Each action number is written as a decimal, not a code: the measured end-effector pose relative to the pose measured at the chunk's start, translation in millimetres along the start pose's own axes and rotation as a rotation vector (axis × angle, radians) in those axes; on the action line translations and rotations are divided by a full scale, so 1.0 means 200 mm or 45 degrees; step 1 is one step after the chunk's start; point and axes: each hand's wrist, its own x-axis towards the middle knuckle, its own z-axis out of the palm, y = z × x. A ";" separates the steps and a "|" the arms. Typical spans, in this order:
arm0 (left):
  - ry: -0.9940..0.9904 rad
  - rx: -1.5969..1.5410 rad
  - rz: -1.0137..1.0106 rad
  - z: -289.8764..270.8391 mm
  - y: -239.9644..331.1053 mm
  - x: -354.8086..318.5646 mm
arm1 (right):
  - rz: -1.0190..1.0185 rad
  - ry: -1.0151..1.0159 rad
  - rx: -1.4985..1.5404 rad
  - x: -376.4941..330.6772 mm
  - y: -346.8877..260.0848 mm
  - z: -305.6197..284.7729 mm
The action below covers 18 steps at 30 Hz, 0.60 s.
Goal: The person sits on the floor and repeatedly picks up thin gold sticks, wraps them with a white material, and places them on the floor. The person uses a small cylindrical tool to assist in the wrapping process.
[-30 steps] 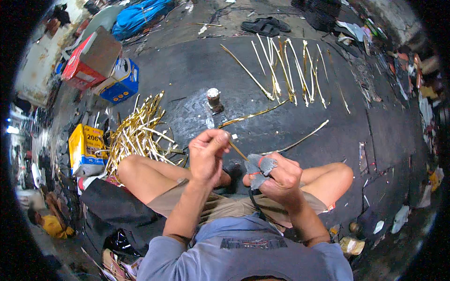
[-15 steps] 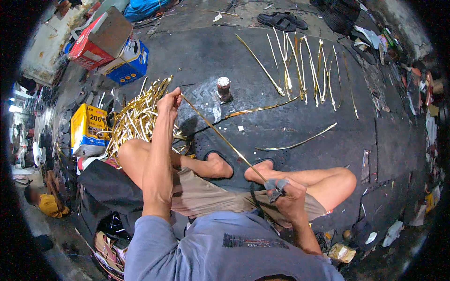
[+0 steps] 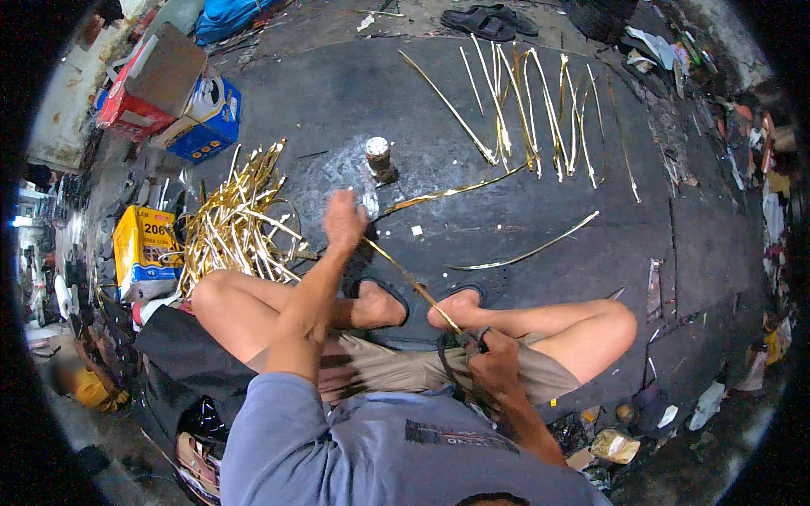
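Since before: your left hand (image 3: 344, 221) has come back from the heap of gold strips (image 3: 236, 223), pulling one long thin gold strip (image 3: 413, 285) with it.
Left hand: fingers closed around the strip's far end, out past your knees.
Right hand (image 3: 494, 364): down by your lap, fingers curled tight on the near end.
Strip: slanting taut between both hands, above your sandalled feet.
Floor: more gold strips laid out in a row (image 3: 531, 110) ahead; small capped bottle (image 3: 378, 158) near the left hand.
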 end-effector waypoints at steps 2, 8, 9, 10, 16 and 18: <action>-0.338 0.086 0.258 0.03 0.25 0.00 | 0.009 0.002 -0.104 0.03 0.05 0.02; -0.665 0.345 0.512 0.34 0.10 0.05 | 0.410 0.014 -0.363 0.05 -0.02 -0.08; -0.699 0.375 0.610 0.35 0.07 0.07 | 0.376 0.007 -0.439 0.06 -0.05 -0.12; -0.723 0.405 0.710 0.35 0.05 0.10 | 0.328 0.077 -0.348 0.07 -0.05 -0.14; -0.503 -0.188 0.631 0.08 0.47 0.04 | 0.174 0.332 -0.052 0.08 -0.01 -0.17; -0.599 -0.490 0.800 -0.14 0.73 -0.07 | -0.061 0.433 -0.148 0.15 -0.06 -0.22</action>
